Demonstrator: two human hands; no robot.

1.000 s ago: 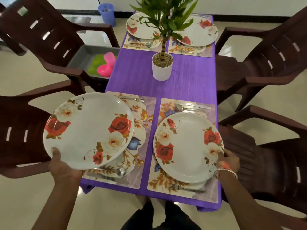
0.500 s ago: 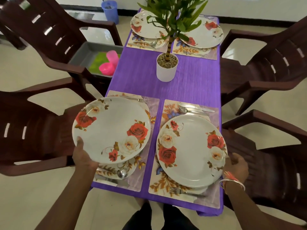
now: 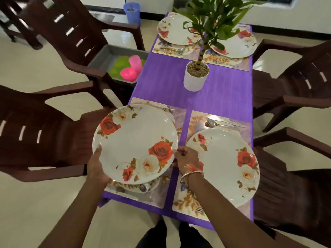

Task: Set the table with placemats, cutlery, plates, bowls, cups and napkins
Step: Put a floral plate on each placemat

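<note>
Floral plate (image 3: 134, 142) gripped at rim by left hand (image 3: 97, 169) and right hand (image 3: 186, 158) over near-left placemat (image 3: 177, 114), hiding cutlery, probably a spoon (image 3: 145, 187); second plate (image 3: 222, 165) just beside, potted plant (image 3: 196, 77) on surface (image 3: 223, 90) beyond.

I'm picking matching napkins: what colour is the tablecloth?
The tablecloth is plain purple, seen best in the head view.
</note>
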